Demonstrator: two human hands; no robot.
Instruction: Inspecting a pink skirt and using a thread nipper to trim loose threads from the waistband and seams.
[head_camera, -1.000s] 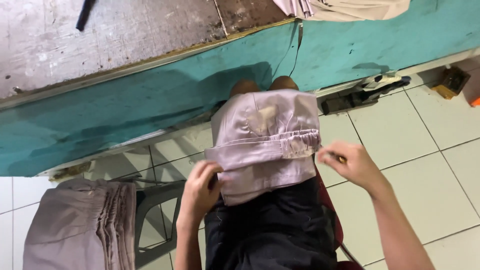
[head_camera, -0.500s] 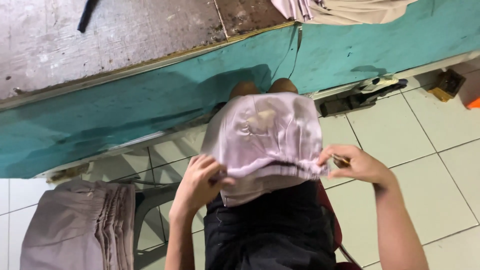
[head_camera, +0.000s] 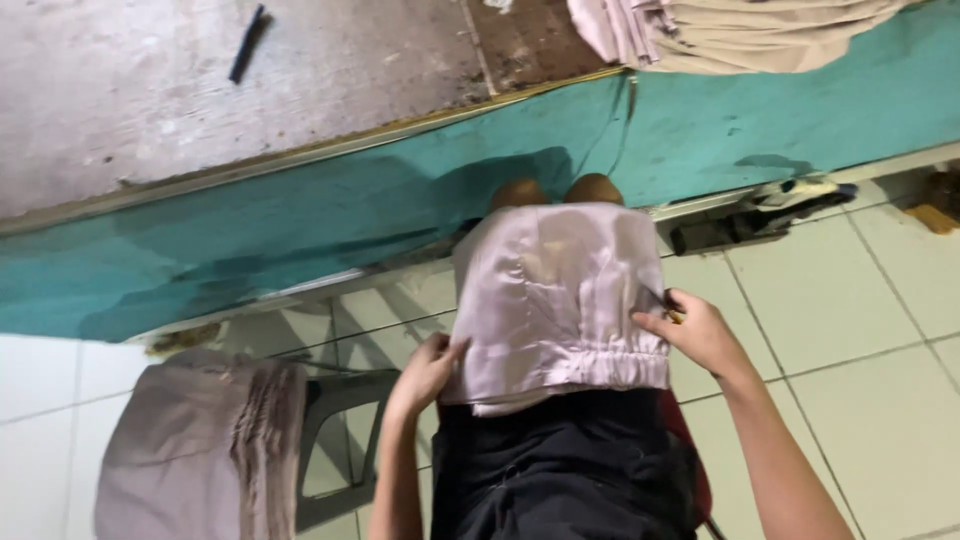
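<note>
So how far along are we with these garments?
Done, it seems: a stack of similar garments sits on the stool at left. In hand: left hand and right hand grip the pale garment on the lap. Left, possibly: the pile on the table.

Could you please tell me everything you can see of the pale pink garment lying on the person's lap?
The pale pink garment is a light, slightly shiny fabric piece, folded and spread flat over the person's knees. A gathered, elastic-looking band runs across its near edge, with a second layer showing just beneath. It rests on the black-clothed lap. The left hand grips its left edge near the band, and the right hand pinches its right edge. Faint creases run along it.
</note>
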